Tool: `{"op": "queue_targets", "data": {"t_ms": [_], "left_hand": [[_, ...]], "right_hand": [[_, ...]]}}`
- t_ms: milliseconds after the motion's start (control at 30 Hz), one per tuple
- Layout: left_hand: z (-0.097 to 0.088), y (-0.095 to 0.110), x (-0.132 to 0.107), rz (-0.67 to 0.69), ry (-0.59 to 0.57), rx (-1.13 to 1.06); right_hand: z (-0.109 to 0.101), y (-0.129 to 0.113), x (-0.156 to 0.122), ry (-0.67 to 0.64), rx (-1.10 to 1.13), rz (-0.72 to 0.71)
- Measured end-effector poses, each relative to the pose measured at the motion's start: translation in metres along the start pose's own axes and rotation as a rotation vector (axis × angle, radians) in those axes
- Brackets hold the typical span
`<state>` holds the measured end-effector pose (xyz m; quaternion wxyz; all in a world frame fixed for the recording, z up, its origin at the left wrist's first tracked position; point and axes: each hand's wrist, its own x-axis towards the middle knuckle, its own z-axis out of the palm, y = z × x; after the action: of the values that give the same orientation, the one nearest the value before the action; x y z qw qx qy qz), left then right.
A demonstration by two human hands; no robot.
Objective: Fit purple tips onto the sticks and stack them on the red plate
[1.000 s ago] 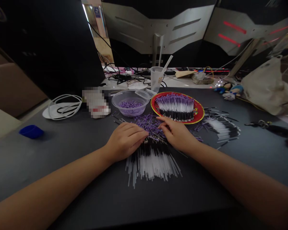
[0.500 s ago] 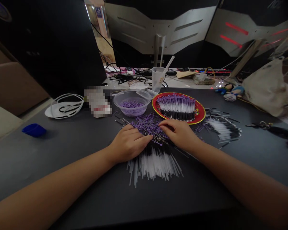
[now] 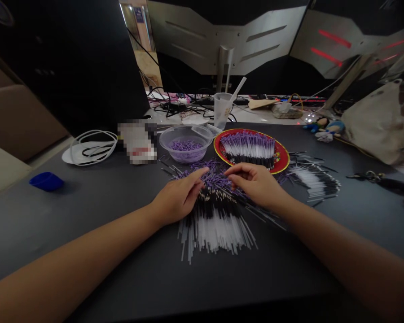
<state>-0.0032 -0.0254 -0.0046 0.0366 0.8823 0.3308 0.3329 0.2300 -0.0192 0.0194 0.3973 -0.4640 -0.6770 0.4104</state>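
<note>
My left hand (image 3: 177, 198) lies on a heap of thin black-and-white refill sticks (image 3: 215, 226), its fingers stretched out toward a scatter of small purple caps (image 3: 213, 176). My right hand (image 3: 257, 184) rests at the right side of the same heap. Its fingers are curled and its thumb and forefinger are pinched just above the purple caps; what they hold is too small to make out. Just beyond the hands, a red plate (image 3: 279, 162) carries a row of purple-capped sticks.
A clear bowl (image 3: 185, 144) with purple caps stands left of the plate. More sticks (image 3: 318, 180) lie to the right. Around these are a plastic cup with a straw (image 3: 222, 110), a face mask (image 3: 87, 148), a blue lid (image 3: 46, 181), a white bag (image 3: 377, 125), keys (image 3: 380, 178) and monitors behind.
Both hands have slid a little further from me, onto the purple caps. My left fingers have stretched forward and my right fingers have drawn into a pinch.
</note>
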Motion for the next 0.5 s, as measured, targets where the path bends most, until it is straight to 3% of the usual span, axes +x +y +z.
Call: {"op": "queue_targets", "data": {"t_ms": [133, 267, 500], "left_hand": [[0.000, -0.004, 0.002, -0.027, -0.029, 0.047], [-0.002, -0.005, 0.003, -0.041, -0.062, 0.045], [-0.002, -0.005, 0.002, -0.049, -0.089, 0.050]], "right_hand": [[-0.008, -0.003, -0.001, 0.118, -0.042, -0.112], [-0.012, 0.000, -0.001, 0.136, -0.088, -0.243], [-0.010, 0.003, -0.001, 0.165, -0.111, -0.266]]}}
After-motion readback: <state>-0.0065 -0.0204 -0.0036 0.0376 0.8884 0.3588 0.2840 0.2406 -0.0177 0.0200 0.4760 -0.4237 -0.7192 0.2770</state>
